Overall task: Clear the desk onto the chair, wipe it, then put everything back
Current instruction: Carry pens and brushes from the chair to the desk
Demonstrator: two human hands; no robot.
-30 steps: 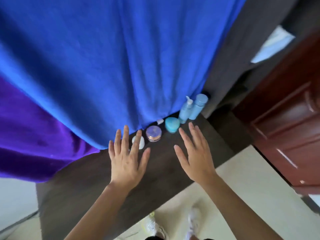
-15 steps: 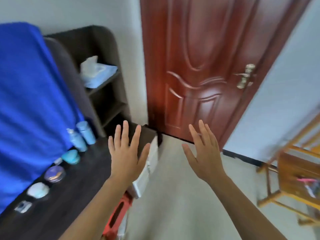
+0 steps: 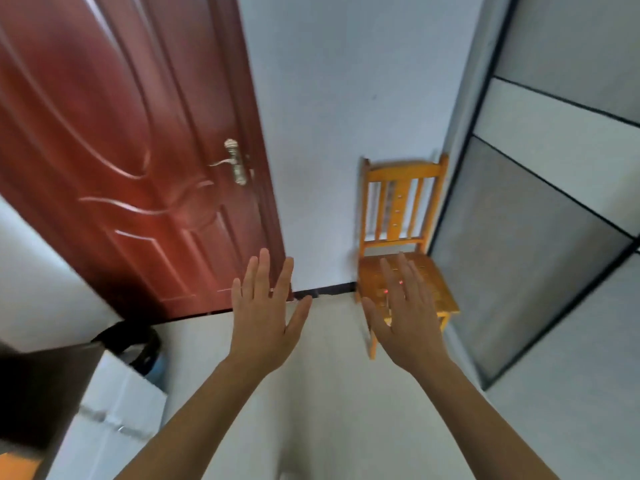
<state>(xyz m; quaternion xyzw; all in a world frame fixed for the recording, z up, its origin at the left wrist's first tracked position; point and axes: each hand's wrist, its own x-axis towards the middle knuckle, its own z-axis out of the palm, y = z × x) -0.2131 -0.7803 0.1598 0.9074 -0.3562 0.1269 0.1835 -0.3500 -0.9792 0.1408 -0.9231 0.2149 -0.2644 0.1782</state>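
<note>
On the chair [image 3: 403,169], perhaps red items [image 3: 401,282].

Orange chair [image 3: 398,233] (slatted); red-brown door [image 3: 131,161]

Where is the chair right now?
Head view, right of centre: the chair stands against the far wall, between the door and the grey panels, its seat partly behind the right hand.

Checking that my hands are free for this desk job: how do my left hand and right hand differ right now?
The left hand sits before the lower corner of the red door; the right hand overlaps the seat of the chair. The left hand's fingers fan apart, the right hand's lie closer together. Both are open, backs toward the camera, holding nothing.
</note>
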